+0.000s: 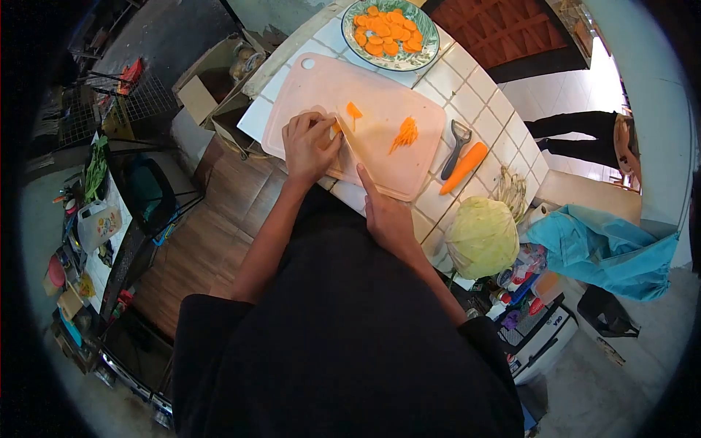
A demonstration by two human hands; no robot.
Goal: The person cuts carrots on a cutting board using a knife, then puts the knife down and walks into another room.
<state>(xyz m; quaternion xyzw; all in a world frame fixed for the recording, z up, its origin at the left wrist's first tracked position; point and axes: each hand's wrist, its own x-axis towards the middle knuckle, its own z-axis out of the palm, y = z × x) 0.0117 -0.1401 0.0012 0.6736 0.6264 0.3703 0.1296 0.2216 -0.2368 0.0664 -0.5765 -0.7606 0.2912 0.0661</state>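
A plain black fabric shirt [336, 328] fills the lower centre, its loose short sleeves [208, 328] leaving both forearms [269, 244] bare.

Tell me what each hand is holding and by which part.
The right hand grips the knife at its handle end. The left hand steadies a carrot piece with its fingertips; exactly where is hidden.

On the surface [504, 98], a cutting board [321, 84] is being supported; beyond it, a plate [398, 67] is being carried, with carrot slices [391, 33] being held inside. On the board, a carrot chunk [336, 128] is being pinned by the left hand [310, 146], with the knife [355, 152] being held just right of it by the right hand [388, 217]. Carrot strips [405, 134] are being kept farther right. Right of the board, a peeler [454, 152] is being flanked by a whole carrot [464, 168], and nearer, a cabbage [482, 237] is being borne.
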